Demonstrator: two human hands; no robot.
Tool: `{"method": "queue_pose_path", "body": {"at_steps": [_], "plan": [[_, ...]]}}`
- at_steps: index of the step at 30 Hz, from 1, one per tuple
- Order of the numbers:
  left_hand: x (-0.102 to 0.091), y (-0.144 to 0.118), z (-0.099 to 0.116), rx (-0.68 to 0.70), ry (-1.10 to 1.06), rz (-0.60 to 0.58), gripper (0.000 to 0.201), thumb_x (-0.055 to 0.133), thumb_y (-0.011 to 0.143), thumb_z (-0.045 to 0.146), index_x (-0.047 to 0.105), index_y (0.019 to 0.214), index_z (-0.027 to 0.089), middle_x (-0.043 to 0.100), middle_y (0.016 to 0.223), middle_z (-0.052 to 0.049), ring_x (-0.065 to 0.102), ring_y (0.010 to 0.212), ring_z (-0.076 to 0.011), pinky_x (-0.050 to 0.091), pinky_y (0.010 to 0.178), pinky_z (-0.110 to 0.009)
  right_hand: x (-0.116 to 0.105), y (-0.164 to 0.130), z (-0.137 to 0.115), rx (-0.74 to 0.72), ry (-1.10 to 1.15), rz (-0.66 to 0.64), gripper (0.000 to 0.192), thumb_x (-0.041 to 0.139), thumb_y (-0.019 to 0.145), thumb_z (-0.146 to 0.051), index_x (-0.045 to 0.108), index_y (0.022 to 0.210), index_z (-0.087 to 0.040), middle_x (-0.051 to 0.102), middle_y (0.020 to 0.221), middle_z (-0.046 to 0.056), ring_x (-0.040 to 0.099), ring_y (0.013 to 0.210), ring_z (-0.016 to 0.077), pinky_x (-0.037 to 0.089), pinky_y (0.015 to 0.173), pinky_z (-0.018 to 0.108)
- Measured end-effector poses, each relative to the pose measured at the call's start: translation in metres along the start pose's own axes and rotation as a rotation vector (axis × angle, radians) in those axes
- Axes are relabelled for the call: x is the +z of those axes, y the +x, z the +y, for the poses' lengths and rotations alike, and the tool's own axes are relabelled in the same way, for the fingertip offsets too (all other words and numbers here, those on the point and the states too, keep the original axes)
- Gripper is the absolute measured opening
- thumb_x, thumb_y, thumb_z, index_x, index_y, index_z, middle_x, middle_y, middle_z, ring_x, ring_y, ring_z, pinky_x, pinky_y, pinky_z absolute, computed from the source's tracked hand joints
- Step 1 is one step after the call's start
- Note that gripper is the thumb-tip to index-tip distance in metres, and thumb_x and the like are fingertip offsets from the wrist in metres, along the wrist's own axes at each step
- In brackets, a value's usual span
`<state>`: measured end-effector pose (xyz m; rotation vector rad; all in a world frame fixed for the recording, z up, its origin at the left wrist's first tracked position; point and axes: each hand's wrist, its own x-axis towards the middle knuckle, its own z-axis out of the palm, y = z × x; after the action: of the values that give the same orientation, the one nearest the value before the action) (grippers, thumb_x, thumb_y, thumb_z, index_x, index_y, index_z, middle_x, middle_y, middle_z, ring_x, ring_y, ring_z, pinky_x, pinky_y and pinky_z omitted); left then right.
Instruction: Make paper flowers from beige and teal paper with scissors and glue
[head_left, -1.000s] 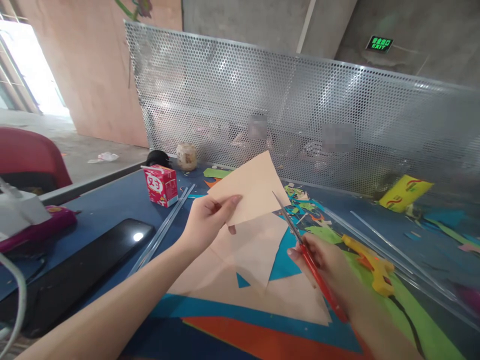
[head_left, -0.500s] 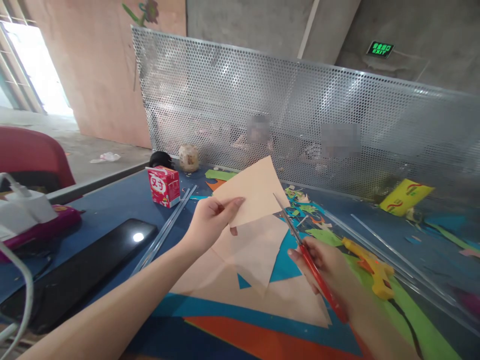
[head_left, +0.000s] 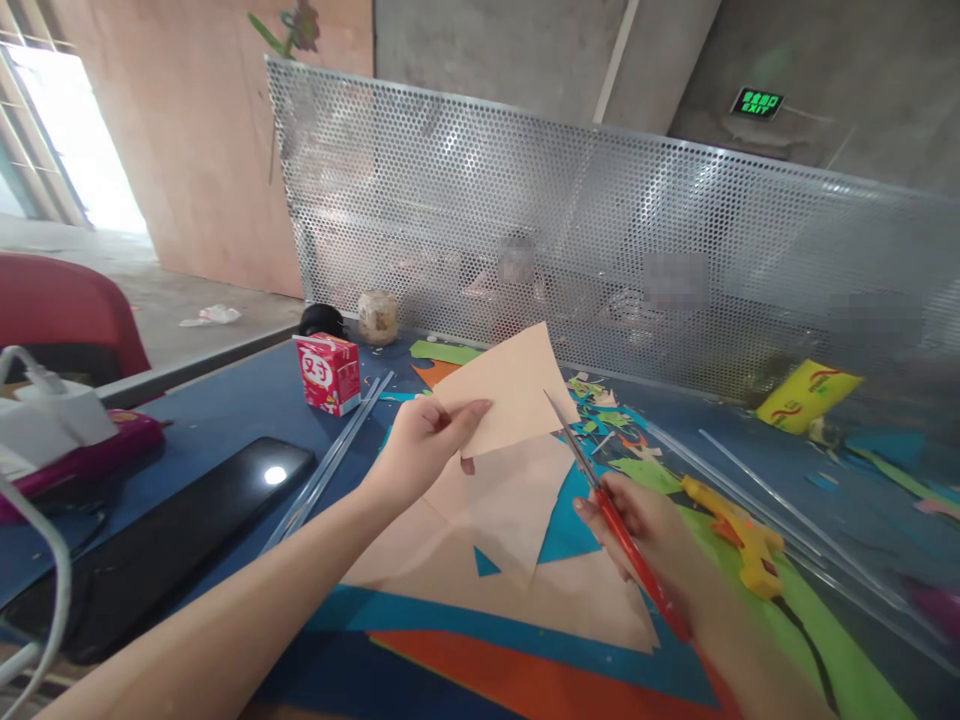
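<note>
Left hand (head_left: 427,440): bare, thumb above and fingers beneath, clamped on the lower left edge of one pale-peach four-sided sheet of paper (head_left: 517,390), which is held tilted in the air above the table.

Right hand (head_left: 645,510): bare, thumb and fingers closed round one pair of red-handled steel scissors (head_left: 634,550), tips at the right part of the raised sheet; whether they touch it, I cannot tell.

Beneath the hands: several larger pale-peach paper sheets (head_left: 510,500), overlapping, on a turquoise-blue sheet (head_left: 574,525); nearest the person, one orange sheet (head_left: 480,672).

Right side: one yellow glue gun (head_left: 759,548) with black cord, beside a bright green sheet (head_left: 832,640); farther back, one crumpled yellow packet (head_left: 808,395).

Left side: thin clear rods (head_left: 335,456), one small red-and-white box (head_left: 330,375), one flat black glossy oblong device (head_left: 165,530).

Beyond the sheet: multicoloured paper scraps (head_left: 604,397), then one upright perforated metal screen (head_left: 465,180).
</note>
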<state>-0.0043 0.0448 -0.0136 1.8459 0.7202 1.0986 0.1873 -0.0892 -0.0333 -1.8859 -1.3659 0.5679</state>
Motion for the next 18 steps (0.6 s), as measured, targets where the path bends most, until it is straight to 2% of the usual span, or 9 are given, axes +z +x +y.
{"method": "queue_pose_path", "body": {"at_steps": [8,13,18], "plan": [[-0.0001,0.0005,-0.0012,0.016,0.016,-0.007,0.032,0.05,0.084,0.037,0.071,0.077,0.013,0.053,0.036,0.003,0.047,0.035,-0.0078,0.03,0.039,-0.018,0.0026,0.0002,0.0007,0.023,0.003,0.011,0.039,0.059,0.072,-0.049,0.033,0.059,-0.023,0.028,0.041,-0.011,0.029,0.029,0.0055,0.022,0.033,0.02],[0.0003,-0.0003,-0.0013,0.005,0.022,-0.024,0.034,0.049,0.084,0.039,0.07,0.075,0.014,0.054,0.037,0.002,0.045,0.037,-0.0073,0.03,0.039,-0.018,0.0035,-0.0006,-0.0012,-0.002,0.036,0.052,0.039,0.061,0.071,-0.049,0.034,0.06,-0.023,0.03,0.045,-0.011,0.031,0.031,0.0055,0.023,0.033,0.02],[0.0014,-0.001,-0.0028,-0.002,0.03,-0.047,0.04,0.048,0.085,0.042,0.069,0.068,0.013,0.055,0.037,0.0,0.045,0.038,-0.0078,0.03,0.039,-0.019,0.0025,0.0009,-0.0002,0.023,0.037,-0.006,0.037,0.06,0.073,-0.049,0.036,0.063,-0.023,0.033,0.047,-0.01,0.034,0.031,0.0062,0.024,0.034,0.021]]}}
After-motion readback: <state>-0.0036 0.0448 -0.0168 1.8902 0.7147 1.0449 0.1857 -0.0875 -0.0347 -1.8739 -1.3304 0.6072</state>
